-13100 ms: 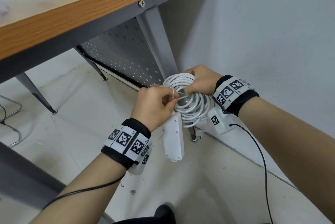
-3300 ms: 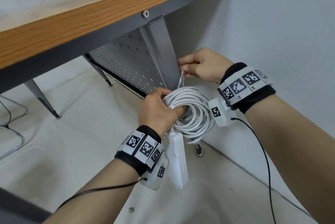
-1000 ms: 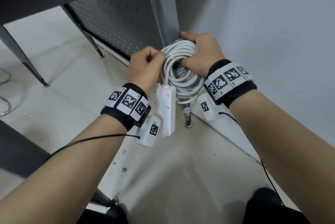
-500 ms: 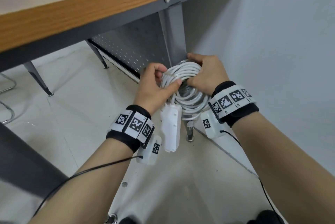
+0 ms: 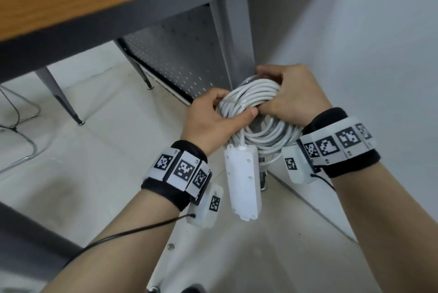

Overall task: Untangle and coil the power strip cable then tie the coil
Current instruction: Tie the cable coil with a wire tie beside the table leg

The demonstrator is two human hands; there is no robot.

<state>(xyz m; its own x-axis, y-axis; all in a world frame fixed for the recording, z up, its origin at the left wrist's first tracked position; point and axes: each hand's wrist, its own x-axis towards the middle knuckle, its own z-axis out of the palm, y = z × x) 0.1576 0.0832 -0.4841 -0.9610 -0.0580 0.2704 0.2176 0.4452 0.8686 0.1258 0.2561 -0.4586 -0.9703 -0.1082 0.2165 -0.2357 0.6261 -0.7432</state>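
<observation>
Held in mid-air below the edge of a wooden desk (image 5: 71,0), close to its grey metal leg (image 5: 233,38): a white cable coil (image 5: 253,100), wound into a neat ring and clasped from both sides. At nine o'clock on the ring, left hand (image 5: 208,124) curled round the bundled strands, thumb laid across the front of them. At two o'clock, right hand (image 5: 294,95) clenched over the top of the loops, fingers hooked behind and out of sight. Hanging straight down at six o'clock from the coil, touching nothing but its own lead: the white power strip (image 5: 243,181). Behind, at twelve o'clock, a perforated metal panel (image 5: 180,55); at three o'clock, a plain grey wall (image 5: 367,43); underneath, a pale tiled floor (image 5: 106,138).

Judged from the tidy loops, untangling and coiling finished, tying in hand. Possibly a thin tie pinched between the fingers at the crown of the ring, though too blurred and too hidden to confirm. Called for next: steady pressure from the left hand to keep the strands stacked, while the right draws the tie snug round the bundle and fastens it, without letting the dangling strip's weight pull a loop free.
</observation>
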